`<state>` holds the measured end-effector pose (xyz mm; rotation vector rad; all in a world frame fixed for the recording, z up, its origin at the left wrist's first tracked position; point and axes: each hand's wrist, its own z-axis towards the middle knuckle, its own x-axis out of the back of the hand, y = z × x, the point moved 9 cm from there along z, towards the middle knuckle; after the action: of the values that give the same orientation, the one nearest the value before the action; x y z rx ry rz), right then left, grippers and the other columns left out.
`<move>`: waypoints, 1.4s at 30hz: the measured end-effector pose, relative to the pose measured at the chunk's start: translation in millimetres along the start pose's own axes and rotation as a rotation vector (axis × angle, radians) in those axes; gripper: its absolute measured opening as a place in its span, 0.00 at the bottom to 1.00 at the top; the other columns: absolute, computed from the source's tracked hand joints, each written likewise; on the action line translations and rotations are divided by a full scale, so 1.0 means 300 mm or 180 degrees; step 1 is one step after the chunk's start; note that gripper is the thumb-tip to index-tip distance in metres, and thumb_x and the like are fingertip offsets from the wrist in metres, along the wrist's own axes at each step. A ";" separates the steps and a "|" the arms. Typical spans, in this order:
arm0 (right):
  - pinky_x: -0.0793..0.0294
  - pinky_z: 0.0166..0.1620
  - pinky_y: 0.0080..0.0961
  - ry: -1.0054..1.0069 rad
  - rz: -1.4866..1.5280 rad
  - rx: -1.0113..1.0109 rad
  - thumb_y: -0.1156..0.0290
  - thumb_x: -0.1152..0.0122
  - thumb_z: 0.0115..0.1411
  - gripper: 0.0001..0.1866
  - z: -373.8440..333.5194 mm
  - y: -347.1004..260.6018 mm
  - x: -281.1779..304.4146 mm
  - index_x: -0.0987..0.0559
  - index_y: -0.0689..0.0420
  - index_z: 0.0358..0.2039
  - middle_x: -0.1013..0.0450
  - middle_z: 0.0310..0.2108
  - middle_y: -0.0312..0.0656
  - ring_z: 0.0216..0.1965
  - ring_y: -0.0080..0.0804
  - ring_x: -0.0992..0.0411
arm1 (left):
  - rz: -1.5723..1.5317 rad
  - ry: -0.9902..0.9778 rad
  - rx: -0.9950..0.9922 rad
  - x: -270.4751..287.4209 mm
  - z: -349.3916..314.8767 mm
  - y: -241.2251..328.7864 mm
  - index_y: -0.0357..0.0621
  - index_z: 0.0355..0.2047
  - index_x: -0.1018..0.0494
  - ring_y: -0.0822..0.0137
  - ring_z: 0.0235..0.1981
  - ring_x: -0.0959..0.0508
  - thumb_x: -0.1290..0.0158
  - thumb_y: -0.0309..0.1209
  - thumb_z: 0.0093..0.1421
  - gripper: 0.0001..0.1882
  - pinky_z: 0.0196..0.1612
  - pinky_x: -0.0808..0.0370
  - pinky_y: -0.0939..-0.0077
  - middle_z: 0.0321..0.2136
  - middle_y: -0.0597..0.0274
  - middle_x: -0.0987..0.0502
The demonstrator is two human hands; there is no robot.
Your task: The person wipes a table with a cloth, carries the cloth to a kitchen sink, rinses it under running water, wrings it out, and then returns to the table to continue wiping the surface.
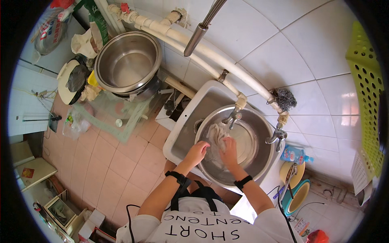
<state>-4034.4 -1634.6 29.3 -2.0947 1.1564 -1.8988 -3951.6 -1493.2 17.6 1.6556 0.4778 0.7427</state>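
Note:
A round metal basin (262, 156) rests in the pale sink (178, 128), under a metal tap (233, 116). Inside the basin a wet, greyish-white cloth (217, 133) is bunched up. My right hand (229, 154) reaches over the basin and grips the cloth's near end with closed fingers. At the basin's left side, close to the cloth, my left hand (197, 153) is curled closed. Whatever it may hold is hidden by the fingers. Black straps circle both wrists.
A second tap (277, 137) juts from the wall pipe at right, below a steel-wool scourer (285, 99). A blue bottle (294, 154) and stacked basins (298, 196) stand at right. At left is a large metal pot (128, 65). A metal rod (196, 39) hangs above.

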 end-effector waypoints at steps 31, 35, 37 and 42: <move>0.36 0.46 0.41 0.0220 0.0179 -0.0868 0.73 0.42 0.47 0.14 0.075 0.056 0.084 0.29 0.61 0.36 0.35 0.47 0.56 0.49 0.53 0.36 | 0.0025 -0.0139 0.0049 -0.006 0.003 -0.014 0.38 0.35 0.29 0.56 0.30 0.24 0.52 0.20 0.56 0.06 0.33 0.27 0.71 0.32 0.54 0.25; 0.37 0.52 0.39 0.0487 -0.0327 -0.0151 0.81 0.42 0.44 0.35 -0.034 0.024 0.016 0.41 0.57 0.55 0.47 0.57 0.59 0.54 0.56 0.42 | 0.0066 -0.0259 0.0102 -0.015 0.012 -0.005 0.38 0.35 0.28 0.55 0.32 0.24 0.52 0.20 0.56 0.06 0.33 0.27 0.69 0.32 0.53 0.25; 0.41 0.57 0.44 -0.0075 -0.0366 -0.0333 0.76 0.42 0.46 0.36 -0.046 -0.015 -0.057 0.42 0.57 0.58 0.52 0.60 0.59 0.58 0.58 0.48 | 0.0050 -0.0246 0.0080 -0.016 0.009 -0.013 0.38 0.35 0.28 0.55 0.32 0.24 0.52 0.21 0.56 0.06 0.33 0.27 0.69 0.32 0.53 0.25; 0.45 0.55 0.54 0.0342 -0.1615 0.0411 0.65 0.44 0.49 0.35 0.018 -0.072 -0.163 0.41 0.60 0.57 0.48 0.58 0.58 0.54 0.62 0.45 | 0.0013 -0.0241 0.0169 -0.006 0.006 -0.011 0.38 0.35 0.28 0.55 0.32 0.24 0.52 0.20 0.56 0.06 0.34 0.27 0.70 0.32 0.54 0.25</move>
<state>-4016.7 -1593.5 -0.5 -2.4013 0.5193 -2.2361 -3951.3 -1495.0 14.0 1.7285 0.4438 0.6727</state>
